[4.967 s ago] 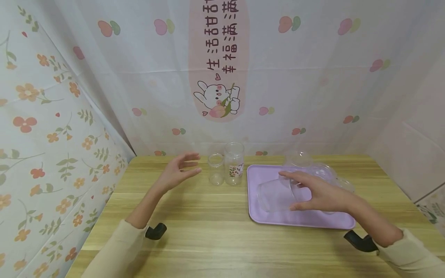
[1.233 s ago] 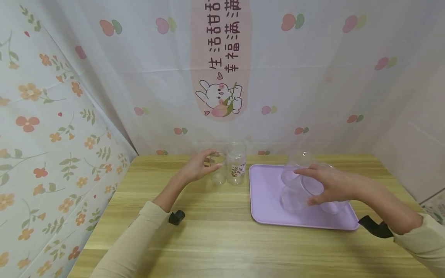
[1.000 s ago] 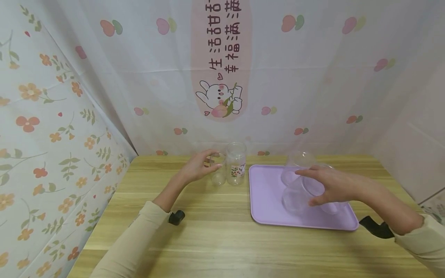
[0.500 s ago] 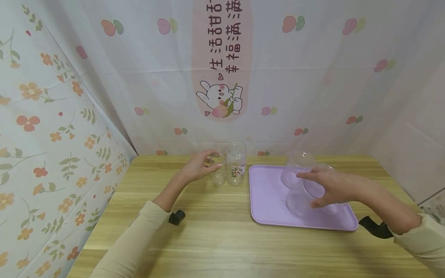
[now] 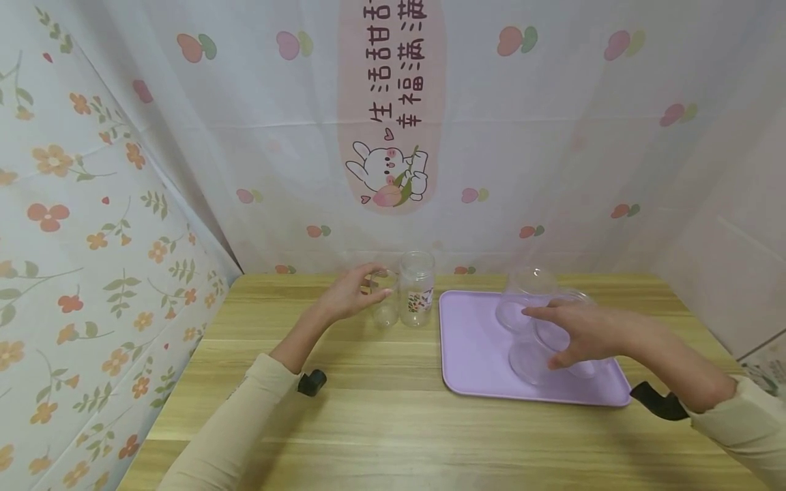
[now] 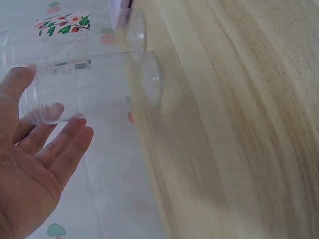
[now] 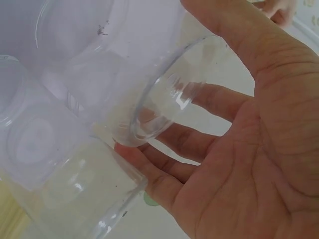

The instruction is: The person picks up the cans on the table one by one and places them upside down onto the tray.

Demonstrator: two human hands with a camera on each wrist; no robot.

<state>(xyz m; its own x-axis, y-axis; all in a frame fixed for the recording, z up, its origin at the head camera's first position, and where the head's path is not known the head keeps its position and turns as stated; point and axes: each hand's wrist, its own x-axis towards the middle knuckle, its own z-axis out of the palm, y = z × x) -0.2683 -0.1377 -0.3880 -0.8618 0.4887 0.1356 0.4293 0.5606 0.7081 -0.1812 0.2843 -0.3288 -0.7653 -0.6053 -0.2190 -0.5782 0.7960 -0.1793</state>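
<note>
My left hand point(image 5: 348, 294) holds the shorter clear jar point(image 5: 386, 310) near its top, thumb on the near side and fingers round the back. The left wrist view has this jar point(image 6: 99, 89) standing on the table, with the thumb tip at its rim. Right beside it is a taller clear jar point(image 5: 417, 300) with a flower print. Over the lilac tray point(image 5: 469, 354), my right hand point(image 5: 592, 333) grips a clear cup point(image 5: 528, 361) around its rim. Its mouth faces my palm in the right wrist view, fingers spread along the rim point(image 7: 149, 99).
Another clear cup point(image 5: 522, 300) is at the tray's back edge, and more clear cups, partly hidden by my right hand, are on the tray's right side. A wooden table point(image 5: 368, 423) runs under everything. Printed cloths point(image 5: 276, 157) hang behind and at the left.
Over five seconds my left hand moved right onto the shorter jar. My right hand brought its cup rightward over the tray; in the last second the cup's base shifted slightly right. The left hand stayed still lately.
</note>
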